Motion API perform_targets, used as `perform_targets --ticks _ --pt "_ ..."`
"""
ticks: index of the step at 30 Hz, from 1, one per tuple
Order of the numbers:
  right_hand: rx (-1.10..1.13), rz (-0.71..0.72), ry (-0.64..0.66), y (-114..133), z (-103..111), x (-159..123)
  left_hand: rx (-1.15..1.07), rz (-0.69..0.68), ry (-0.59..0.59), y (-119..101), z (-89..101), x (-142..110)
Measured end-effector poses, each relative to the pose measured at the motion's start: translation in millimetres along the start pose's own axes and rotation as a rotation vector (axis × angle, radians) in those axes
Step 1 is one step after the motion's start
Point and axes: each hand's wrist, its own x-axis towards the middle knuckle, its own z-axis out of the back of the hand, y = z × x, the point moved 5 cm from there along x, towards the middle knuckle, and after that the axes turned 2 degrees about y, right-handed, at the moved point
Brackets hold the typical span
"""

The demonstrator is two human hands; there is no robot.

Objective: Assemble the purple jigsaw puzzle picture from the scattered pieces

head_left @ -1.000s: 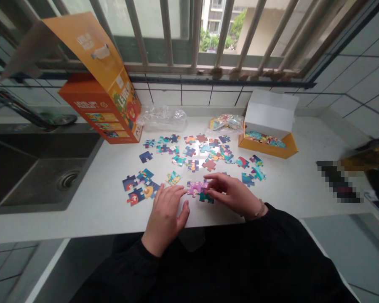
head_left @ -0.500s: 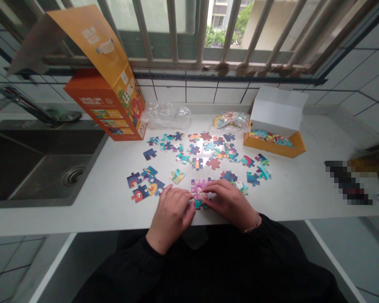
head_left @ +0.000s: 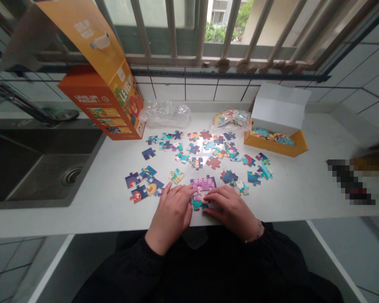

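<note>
While both hands are lying flat on the counter (head_left: 303, 189), I'm seeing the left hand (head_left: 172, 214) fingers loosely spread, tips touching a teal puzzle piece (head_left: 197, 205). Right hand (head_left: 232, 208) fingers are held together, pressing the same piece. Purple piece (head_left: 204, 183) is sitting just beyond the fingertips, touching the teal one.

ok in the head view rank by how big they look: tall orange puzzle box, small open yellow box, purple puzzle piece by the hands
1. tall orange puzzle box
2. small open yellow box, clearly smaller
3. purple puzzle piece, smallest, though nearest the camera
</note>
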Motion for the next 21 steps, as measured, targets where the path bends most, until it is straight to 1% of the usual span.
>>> perform_targets --ticks 6,13,21 --pt "-0.003 -0.003 -0.011 -0.4 -0.7 0.0 0.014 -0.003 -0.008 -1.5 1.2 0.8" --pt "-0.007 0.002 0.012 0.1 -0.2 1.5 0.045 -0.028 0.031 -3.5 -1.1 2.1" --pt "-0.014 0.021 0.002 0.7 -0.8 2.3 0.019 -0.010 0.061 -2.2 -4.2 2.7"
